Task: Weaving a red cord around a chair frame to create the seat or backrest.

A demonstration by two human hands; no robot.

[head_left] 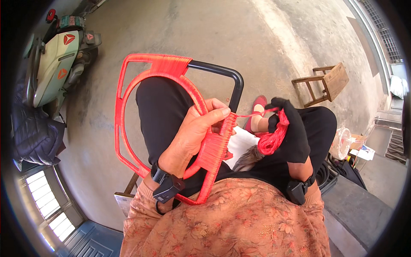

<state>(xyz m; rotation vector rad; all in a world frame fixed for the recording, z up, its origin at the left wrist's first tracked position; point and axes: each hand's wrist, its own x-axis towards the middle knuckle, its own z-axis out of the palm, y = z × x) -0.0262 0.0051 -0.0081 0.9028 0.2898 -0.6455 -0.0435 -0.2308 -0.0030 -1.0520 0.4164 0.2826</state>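
A black metal frame [218,70] with a ring inside it rests over my lap, most of it wrapped in red cord. Its upper right corner is bare black tube. My left hand [198,128] grips the wrapped side of the frame, thumb pressed on the cord near the edge of the wrapping. In a black glove, my right hand [293,132] is closed around a bundle of red cord [270,142]. A short strand stretches from the frame by my left thumb across to the gloved fingers. The palm side of the glove is mostly hidden.
A small wooden stool [327,83] lies tipped on the concrete floor at the right. A pale green scooter [55,68] stands at the far left, a dark padded jacket [36,128] beside it. Bags and boxes [349,143] sit by the grey ledge on the right.
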